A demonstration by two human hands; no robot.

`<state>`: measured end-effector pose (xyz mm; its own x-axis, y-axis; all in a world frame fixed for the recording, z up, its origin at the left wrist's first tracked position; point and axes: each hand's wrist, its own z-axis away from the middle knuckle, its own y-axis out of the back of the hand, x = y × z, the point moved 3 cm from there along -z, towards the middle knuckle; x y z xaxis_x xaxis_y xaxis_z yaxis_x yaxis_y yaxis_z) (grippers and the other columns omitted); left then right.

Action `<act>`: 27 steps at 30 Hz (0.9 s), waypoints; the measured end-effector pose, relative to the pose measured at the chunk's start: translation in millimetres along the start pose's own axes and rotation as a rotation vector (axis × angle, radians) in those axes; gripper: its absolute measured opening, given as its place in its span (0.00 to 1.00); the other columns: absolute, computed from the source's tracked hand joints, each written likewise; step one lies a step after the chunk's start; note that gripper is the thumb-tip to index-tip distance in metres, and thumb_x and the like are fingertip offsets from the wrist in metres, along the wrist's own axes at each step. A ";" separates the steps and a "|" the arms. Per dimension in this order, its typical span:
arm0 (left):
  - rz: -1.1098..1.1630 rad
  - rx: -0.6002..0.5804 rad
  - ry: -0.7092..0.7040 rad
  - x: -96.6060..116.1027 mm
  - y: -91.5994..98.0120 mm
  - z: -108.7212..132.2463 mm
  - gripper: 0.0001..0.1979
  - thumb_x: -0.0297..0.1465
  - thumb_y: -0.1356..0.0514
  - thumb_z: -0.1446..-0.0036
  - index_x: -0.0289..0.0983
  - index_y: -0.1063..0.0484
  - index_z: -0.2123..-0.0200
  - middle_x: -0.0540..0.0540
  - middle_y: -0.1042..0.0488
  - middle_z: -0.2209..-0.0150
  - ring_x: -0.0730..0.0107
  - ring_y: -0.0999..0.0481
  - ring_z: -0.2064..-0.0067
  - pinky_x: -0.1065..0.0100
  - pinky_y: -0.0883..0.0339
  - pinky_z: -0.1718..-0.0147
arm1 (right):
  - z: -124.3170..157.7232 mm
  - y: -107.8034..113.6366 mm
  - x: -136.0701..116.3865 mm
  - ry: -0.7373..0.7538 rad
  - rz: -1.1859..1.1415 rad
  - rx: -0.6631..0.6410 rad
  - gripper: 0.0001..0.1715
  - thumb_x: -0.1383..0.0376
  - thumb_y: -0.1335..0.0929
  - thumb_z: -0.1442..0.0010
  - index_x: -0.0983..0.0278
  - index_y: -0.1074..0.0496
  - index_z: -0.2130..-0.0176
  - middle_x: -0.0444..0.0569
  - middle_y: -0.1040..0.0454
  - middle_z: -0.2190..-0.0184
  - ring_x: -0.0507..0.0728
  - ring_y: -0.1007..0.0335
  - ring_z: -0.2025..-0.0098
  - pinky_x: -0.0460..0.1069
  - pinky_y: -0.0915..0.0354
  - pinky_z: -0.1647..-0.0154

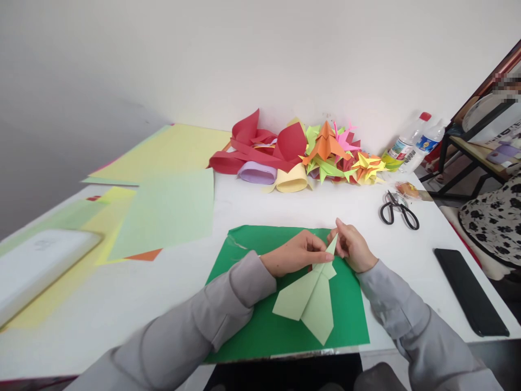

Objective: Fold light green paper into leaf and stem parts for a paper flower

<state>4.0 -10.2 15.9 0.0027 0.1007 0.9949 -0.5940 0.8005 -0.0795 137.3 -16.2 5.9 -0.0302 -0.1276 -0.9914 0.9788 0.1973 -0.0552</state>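
A pale green folded paper piece (309, 298) lies on a dark green sheet (260, 326) on the white table (122, 304). My left hand (295, 255) presses and pinches the piece near its narrow upper end. My right hand (352, 247) pinches the pointed tip of the same piece, fingers closed on it. Both hands meet at the top of the fold, with grey sleeves running back toward me.
A heap of folded paper shapes (301, 155) in red, orange, yellow and pink lies at the back. Loose coloured sheets (163, 206) cover the left. Black scissors (399, 209), a black phone (470, 290) and two plastic bottles (415, 144) are on the right.
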 end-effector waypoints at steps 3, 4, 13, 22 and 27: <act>0.001 -0.001 0.015 -0.2 -0.2 -0.1 0.23 0.41 0.34 0.54 0.34 0.40 0.87 0.57 0.47 0.87 0.81 0.50 0.81 0.71 0.52 0.80 | -1.0 1.2 1.8 0.033 -0.010 0.006 0.42 0.41 0.40 0.44 0.63 0.41 0.95 0.41 0.53 0.95 0.48 0.53 0.87 0.48 0.60 0.83; 0.001 0.002 0.017 -0.2 -0.3 -0.1 0.23 0.42 0.34 0.54 0.34 0.40 0.87 0.57 0.47 0.87 0.81 0.50 0.81 0.71 0.52 0.80 | -1.1 1.5 1.9 0.047 -0.012 0.009 0.42 0.41 0.40 0.43 0.62 0.42 0.95 0.41 0.53 0.95 0.48 0.52 0.86 0.48 0.59 0.82; 0.006 -0.027 -0.001 1.4 -2.0 -1.0 0.26 0.43 0.35 0.53 0.35 0.44 0.88 0.58 0.52 0.86 0.81 0.51 0.81 0.71 0.50 0.81 | 2.8 -0.3 -2.2 0.034 0.158 -0.057 0.29 0.47 0.29 0.53 0.64 0.37 0.88 0.37 0.46 0.94 0.45 0.58 0.87 0.46 0.61 0.84; -0.026 0.037 0.024 -2.3 -0.2 -1.5 0.26 0.44 0.35 0.53 0.35 0.45 0.86 0.58 0.53 0.84 0.81 0.55 0.80 0.71 0.59 0.80 | 1.6 1.9 -1.5 0.032 0.088 0.025 0.30 0.47 0.29 0.53 0.64 0.39 0.89 0.37 0.48 0.94 0.44 0.59 0.88 0.46 0.61 0.85; -0.065 0.095 0.019 -3.6 1.8 -3.0 0.23 0.45 0.37 0.52 0.34 0.40 0.84 0.56 0.50 0.83 0.81 0.54 0.79 0.70 0.61 0.79 | -0.9 6.3 1.7 0.050 -0.022 0.087 0.31 0.48 0.29 0.53 0.64 0.42 0.90 0.37 0.49 0.94 0.44 0.58 0.88 0.46 0.59 0.84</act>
<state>5.3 -7.4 11.9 0.0588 0.0620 0.9963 -0.6659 0.7460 -0.0072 143.2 -14.4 3.8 -0.0594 -0.0818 -0.9949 0.9916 0.1100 -0.0682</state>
